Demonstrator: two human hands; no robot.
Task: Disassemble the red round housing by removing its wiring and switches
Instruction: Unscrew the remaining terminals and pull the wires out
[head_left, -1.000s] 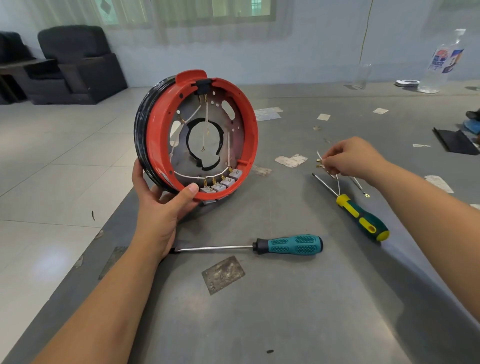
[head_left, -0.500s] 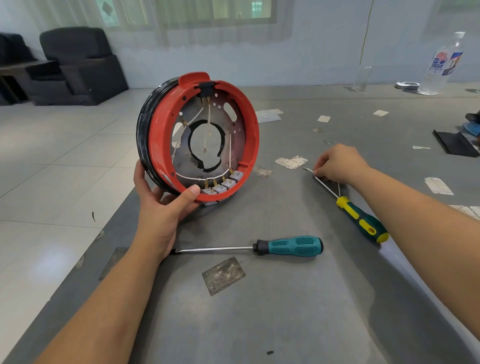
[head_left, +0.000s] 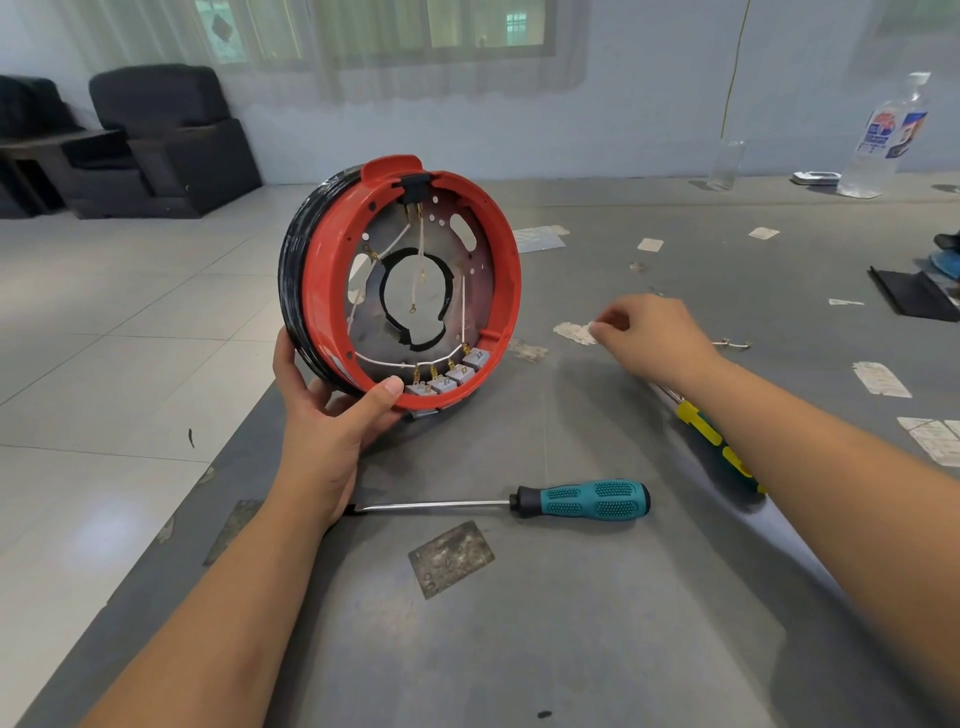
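The red round housing (head_left: 322, 291) stands on edge on the grey table, its open side facing me and black cable wound round its outside. Inside, white wires (head_left: 395, 362) run to a row of grey switches (head_left: 447, 382) at the bottom, and one loose wire (head_left: 420, 260) dangles through the centre hole. My left hand (head_left: 332, 415) grips the lower left rim, thumb on the red edge. My right hand (head_left: 649, 338) hovers over the table to the right of the housing, fingers loosely curled and holding nothing. A removed wire piece (head_left: 732, 343) lies just behind it.
A teal-handled screwdriver (head_left: 592, 500) lies in front of the housing. A yellow-green one (head_left: 711, 436) is partly under my right forearm. A small metal plate (head_left: 451, 558) lies nearer to me. A bottle (head_left: 883, 140) stands far right; the table's left edge (head_left: 228, 467) drops to the floor.
My right hand set the pulled-out wires down on the table, let go and moved left toward the housing. The left hand and housing stayed put.
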